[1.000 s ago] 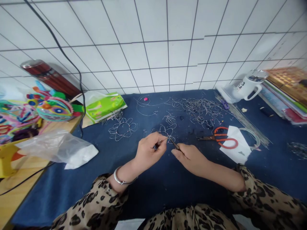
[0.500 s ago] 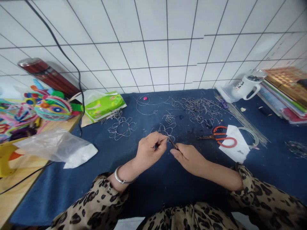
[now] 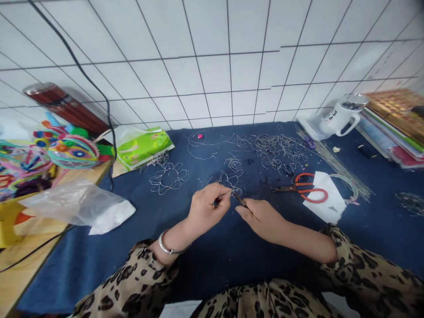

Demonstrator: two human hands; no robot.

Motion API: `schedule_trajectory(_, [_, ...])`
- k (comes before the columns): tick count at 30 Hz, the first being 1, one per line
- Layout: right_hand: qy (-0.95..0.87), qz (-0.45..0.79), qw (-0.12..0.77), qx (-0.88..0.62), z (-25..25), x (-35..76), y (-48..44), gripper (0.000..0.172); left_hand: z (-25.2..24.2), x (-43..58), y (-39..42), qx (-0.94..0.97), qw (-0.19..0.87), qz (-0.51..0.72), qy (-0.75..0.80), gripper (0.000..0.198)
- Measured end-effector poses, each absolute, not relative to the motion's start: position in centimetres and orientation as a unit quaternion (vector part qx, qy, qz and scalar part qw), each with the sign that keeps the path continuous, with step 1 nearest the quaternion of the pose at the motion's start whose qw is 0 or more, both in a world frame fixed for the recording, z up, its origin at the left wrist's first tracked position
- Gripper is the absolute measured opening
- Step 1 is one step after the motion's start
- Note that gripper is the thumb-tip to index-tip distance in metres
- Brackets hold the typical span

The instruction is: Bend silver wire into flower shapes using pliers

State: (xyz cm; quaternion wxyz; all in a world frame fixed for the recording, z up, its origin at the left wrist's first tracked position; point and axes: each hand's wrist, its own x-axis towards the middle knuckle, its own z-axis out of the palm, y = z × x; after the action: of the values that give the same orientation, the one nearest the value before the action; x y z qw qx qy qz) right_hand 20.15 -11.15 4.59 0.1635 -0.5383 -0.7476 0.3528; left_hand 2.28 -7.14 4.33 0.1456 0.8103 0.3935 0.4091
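Note:
My left hand (image 3: 207, 206) is closed, pinching a thin silver wire piece (image 3: 225, 194) between thumb and fingers. My right hand (image 3: 261, 216) is closed round a small pair of pliers (image 3: 240, 200), whose tip meets the wire just beside the left fingertips. Both hands hover over the blue cloth (image 3: 212, 251) near the table's middle. Right behind them lies a wire flower shape (image 3: 227, 180); another wire flower (image 3: 168, 177) lies to the left.
Red-handled scissors (image 3: 306, 189) rest on white paper (image 3: 326, 198) to the right. A heap of wire scraps (image 3: 276, 150) and straight wires (image 3: 334, 165) lie at the back. A mug (image 3: 342, 115), books (image 3: 394, 128), a green packet (image 3: 142, 145), a plastic bag (image 3: 77, 205) and colourful crafts (image 3: 66, 150) border the cloth.
Hardly anything differs: both hands stay together at the wire, with only a slight shift of the view.

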Motion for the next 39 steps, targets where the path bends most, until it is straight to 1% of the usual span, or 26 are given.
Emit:
schedule_trajectory(8, [-0.737, 0.37, 0.157, -0.543, 4.5, 20.1, -11.2, 0.035, 4.3, 2.6, -7.3, 0.801, 0.144, 0.4, 0.422, 0.01])
schedule_trajectory(15, [-0.754, 0.302, 0.144, -0.565, 4.6, 20.1, -11.3, 0.033, 4.2, 2.8, -7.5, 0.808, 0.083, 0.416, 0.409, 0.01])
schedule_trajectory(19, [-0.761, 0.293, 0.127, -0.565, 4.6, 20.2, -11.1, 0.034, 4.0, 2.6, -7.3, 0.819, 0.081, 0.407, 0.395, 0.011])
schedule_trajectory(24, [-0.767, 0.312, 0.117, -0.549, 5.1, 20.6, -10.8, 0.037, 3.5, 2.0, -6.8, 0.852, 0.05, 0.375, 0.362, 0.009])
schedule_trajectory(29, [-0.781, 0.305, 0.105, -0.534, 5.2, 21.0, -10.6, 0.037, 3.2, 1.2, -6.4, 0.884, -0.021, 0.352, 0.307, 0.009])
schedule_trajectory(33, [-0.803, 0.264, 0.081, -0.528, 5.2, 21.2, -10.5, 0.035, 3.5, 0.8, -6.2, 0.899, -0.083, 0.332, 0.272, 0.011])
schedule_trajectory(37, [-0.824, 0.209, 0.069, -0.522, 5.1, 21.2, -10.8, 0.035, 3.8, 0.6, -6.2, 0.903, -0.123, 0.328, 0.25, 0.016])
schedule_trajectory(39, [-0.829, 0.176, 0.068, -0.526, 4.9, 21.1, -10.9, 0.035, 3.7, 0.7, -6.2, 0.9, -0.137, 0.333, 0.245, 0.015])
